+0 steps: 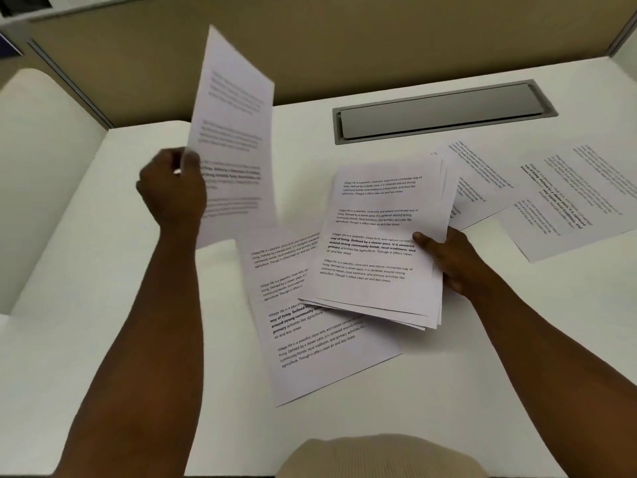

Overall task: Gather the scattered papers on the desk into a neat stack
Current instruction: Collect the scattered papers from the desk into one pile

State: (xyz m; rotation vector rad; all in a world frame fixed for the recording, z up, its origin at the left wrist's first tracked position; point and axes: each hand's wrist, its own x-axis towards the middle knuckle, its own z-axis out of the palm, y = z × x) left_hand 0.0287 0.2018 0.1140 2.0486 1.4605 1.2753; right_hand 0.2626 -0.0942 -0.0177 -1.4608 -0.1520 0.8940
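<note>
My left hand (pixel 172 189) pinches the edge of a single printed sheet (pixel 231 132) and holds it upright above the desk at the left, blurred by motion. My right hand (pixel 448 260) grips the right edge of a loose bundle of several printed sheets (pixel 375 243), thumb on top, lifted slightly off the white desk (pixel 448 391). One printed sheet (pixel 310 343) lies flat under the bundle's lower left corner. Two more sheets lie to the right: one (pixel 479 181) partly behind the bundle and one (pixel 572 201) at the far right.
A grey cable hatch (pixel 441 112) is set into the desk behind the papers. Tan partition walls (pixel 344 46) close off the back and left. A beige garment (pixel 372 460) shows at the bottom edge.
</note>
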